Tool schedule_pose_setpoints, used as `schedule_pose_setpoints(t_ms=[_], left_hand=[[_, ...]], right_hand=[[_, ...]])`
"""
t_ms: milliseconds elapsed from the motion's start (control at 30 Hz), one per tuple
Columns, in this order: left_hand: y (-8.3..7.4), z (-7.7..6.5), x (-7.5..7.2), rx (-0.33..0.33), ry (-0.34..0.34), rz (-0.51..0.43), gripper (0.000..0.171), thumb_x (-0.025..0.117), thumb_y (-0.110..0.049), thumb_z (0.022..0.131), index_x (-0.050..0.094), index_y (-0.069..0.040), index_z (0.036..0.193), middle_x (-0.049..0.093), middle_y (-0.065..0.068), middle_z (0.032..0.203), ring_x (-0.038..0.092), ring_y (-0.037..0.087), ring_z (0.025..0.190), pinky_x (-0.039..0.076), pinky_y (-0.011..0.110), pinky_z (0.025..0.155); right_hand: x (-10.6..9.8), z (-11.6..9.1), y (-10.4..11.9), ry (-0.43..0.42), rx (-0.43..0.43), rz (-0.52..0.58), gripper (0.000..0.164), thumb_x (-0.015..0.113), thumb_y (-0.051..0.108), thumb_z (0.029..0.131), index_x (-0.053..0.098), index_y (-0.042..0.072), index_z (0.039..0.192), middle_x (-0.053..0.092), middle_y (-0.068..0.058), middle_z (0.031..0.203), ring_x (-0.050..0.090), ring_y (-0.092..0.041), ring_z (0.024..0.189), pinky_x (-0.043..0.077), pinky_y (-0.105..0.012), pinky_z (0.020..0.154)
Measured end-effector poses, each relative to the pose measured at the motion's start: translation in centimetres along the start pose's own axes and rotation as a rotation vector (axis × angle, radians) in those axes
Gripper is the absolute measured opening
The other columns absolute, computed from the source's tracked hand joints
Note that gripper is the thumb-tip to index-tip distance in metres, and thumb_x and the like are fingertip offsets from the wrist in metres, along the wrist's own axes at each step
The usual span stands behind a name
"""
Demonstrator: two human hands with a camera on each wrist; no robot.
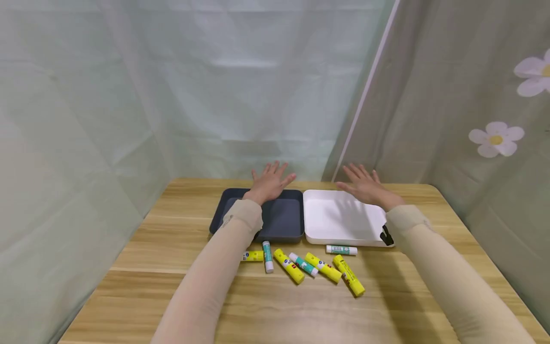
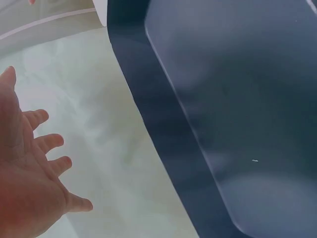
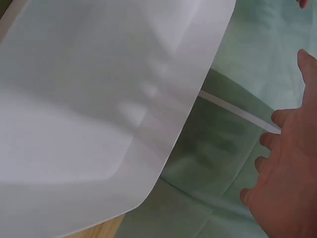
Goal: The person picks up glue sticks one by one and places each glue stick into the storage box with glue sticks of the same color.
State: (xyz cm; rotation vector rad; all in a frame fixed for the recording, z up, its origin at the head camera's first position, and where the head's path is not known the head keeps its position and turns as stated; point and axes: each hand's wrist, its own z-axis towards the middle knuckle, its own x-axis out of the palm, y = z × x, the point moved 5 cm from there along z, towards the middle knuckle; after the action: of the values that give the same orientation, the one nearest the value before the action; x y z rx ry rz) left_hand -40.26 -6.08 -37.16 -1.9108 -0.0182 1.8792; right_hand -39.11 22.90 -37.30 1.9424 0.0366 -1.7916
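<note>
Head view: your left hand (image 1: 270, 185) is near the dark tray (image 1: 283, 217), right hand (image 1: 366, 188) near the white tray (image 1: 322, 222), both on the bench (image 1: 172, 248); probably light, stiff, slickish plastic, so I'd grab the rims (image 1: 343, 241)

Left wrist: fingers (image 2: 49, 142) spread wide, holding nothing

Right wrist: same, splayed and empty, touching nothing
</note>
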Motion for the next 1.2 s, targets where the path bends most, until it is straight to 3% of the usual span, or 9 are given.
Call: schedule_pose_setpoints(t_ms=[200,567,900,1200], left_hand=[[-0.1,-0.4,-0.1,0.004,0.011,-0.005,0.074,0.026,-0.065,0.108,0.019,-0.022,0.168,0.012,0.012,0.174,0.005,0.036,0.160,-0.001,0.074,0.118],[0.2,-0.2,0.3,0.024,0.029,-0.005,0.076,0.024,-0.067,0.108,0.018,-0.023,0.169,0.012,0.011,0.174,0.006,0.036,0.160,-0.002,0.074,0.118],[-0.8,-0.1,0.3,0.069,0.038,-0.006,0.071,0.026,-0.064,0.109,0.016,-0.027,0.169,0.013,0.009,0.174,0.008,0.035,0.160,0.001,0.072,0.119],[-1.9,-1.2,-0.2,0.124,-0.004,-0.068,0.071,0.030,-0.062,0.109,0.024,-0.021,0.167,0.019,0.011,0.173,0.015,0.033,0.159,0.011,0.069,0.121]], right_hand=[[0.1,-0.3,-0.8,-0.008,-0.056,0.013,0.093,0.031,0.071,0.104,0.015,0.004,0.166,0.006,-0.026,0.171,-0.002,-0.051,0.155,-0.008,-0.072,0.117],[-0.4,-1.0,-1.2,0.041,-0.061,0.015,0.080,0.038,0.056,0.110,0.015,0.005,0.167,0.008,-0.026,0.171,-0.003,-0.050,0.156,-0.006,-0.071,0.118],[-0.7,-2.9,-2.4,0.053,-0.099,0.112,0.075,0.043,0.047,0.111,0.017,0.003,0.166,0.007,-0.026,0.171,-0.006,-0.049,0.156,-0.008,-0.070,0.119],[-1.5,-3.9,-3.3,0.020,-0.150,0.213,0.071,0.052,0.037,0.109,0.026,0.001,0.164,0.015,-0.029,0.169,-0.002,-0.051,0.155,-0.005,-0.072,0.118]])
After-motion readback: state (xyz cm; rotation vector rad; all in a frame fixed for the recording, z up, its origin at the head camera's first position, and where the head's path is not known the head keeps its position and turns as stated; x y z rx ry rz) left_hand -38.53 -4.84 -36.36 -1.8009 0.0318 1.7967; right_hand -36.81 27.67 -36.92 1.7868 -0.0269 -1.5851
